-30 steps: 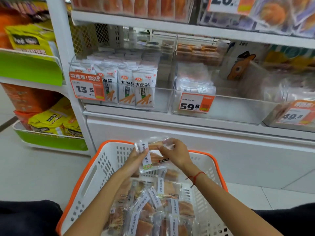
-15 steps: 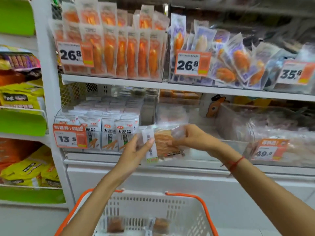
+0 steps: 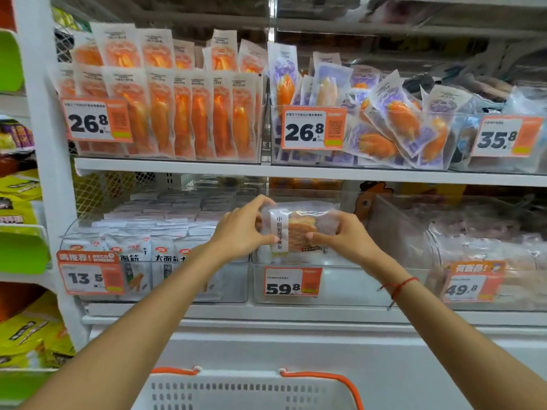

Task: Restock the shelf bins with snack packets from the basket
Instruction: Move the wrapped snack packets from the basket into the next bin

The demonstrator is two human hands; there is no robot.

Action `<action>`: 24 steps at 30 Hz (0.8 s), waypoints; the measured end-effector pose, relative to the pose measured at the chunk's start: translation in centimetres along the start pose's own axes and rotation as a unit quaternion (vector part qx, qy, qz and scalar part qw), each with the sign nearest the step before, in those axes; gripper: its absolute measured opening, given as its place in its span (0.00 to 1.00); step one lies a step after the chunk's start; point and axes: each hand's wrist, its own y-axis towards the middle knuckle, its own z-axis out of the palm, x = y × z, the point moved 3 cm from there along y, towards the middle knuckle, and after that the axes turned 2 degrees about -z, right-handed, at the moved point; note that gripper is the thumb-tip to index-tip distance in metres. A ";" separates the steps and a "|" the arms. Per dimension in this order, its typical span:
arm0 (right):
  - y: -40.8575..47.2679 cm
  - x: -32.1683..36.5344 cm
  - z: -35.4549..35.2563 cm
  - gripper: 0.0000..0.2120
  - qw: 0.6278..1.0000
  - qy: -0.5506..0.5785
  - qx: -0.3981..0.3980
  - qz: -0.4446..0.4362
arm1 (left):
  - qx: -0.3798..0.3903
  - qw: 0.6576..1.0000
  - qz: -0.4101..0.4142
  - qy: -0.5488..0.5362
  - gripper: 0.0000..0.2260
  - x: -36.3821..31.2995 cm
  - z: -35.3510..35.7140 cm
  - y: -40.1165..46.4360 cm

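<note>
Two hands, our left hand (image 3: 242, 232) and right hand (image 3: 346, 238), pinch one snack packet (image 3: 296, 229). We lifted it from the basket (image 3: 236, 389); now it hangs mid-frame over the bin (image 3: 340, 285), nearly stocked.

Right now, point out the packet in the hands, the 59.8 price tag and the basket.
packet (image 3: 299, 229): head view, on its clear front over the snack.
59.8 price tag (image 3: 291, 282): head view, middle of the card.
basket (image 3: 236, 392): head view, on its white slotted wall.
</note>
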 end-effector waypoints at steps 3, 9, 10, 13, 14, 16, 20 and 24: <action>0.4 -0.9 0.4 0.11 1.000 -0.012 -0.007 0.006 | -0.014 0.999 0.002 0.052 0.24 0.5 0.6 0.4; 0.6 -1.6 0.7 0.09 0.989 -0.002 0.123 0.087 | 0.022 0.987 0.050 0.152 0.24 1.0 0.9 0.2; 0.6 -1.5 0.5 0.10 0.985 -0.021 0.150 0.088 | 0.025 0.980 0.070 0.187 0.24 0.8 0.8 0.1; 0.1 -1.2 0.9 0.11 0.963 -0.092 0.242 0.075 | 0.069 0.953 0.116 0.272 0.23 1.0 1.0 -0.2; -0.1 -1.1 1.1 0.12 0.957 -0.104 0.260 0.078 | 0.085 0.949 0.116 0.279 0.22 1.1 1.0 -0.3; -0.3 -1.2 1.3 0.15 0.950 -0.112 0.278 0.087 | 0.103 0.947 0.114 0.282 0.21 1.4 1.1 -0.5; 0.2 -1.1 0.7 0.19 0.963 -0.138 0.226 0.047 | 0.126 0.946 0.117 0.274 0.17 1.1 1.1 -0.8; 0.8 -0.4 0.2 0.14 0.980 -0.161 0.112 -0.031 | 0.140 0.947 0.116 0.264 0.16 1.1 0.6 -0.5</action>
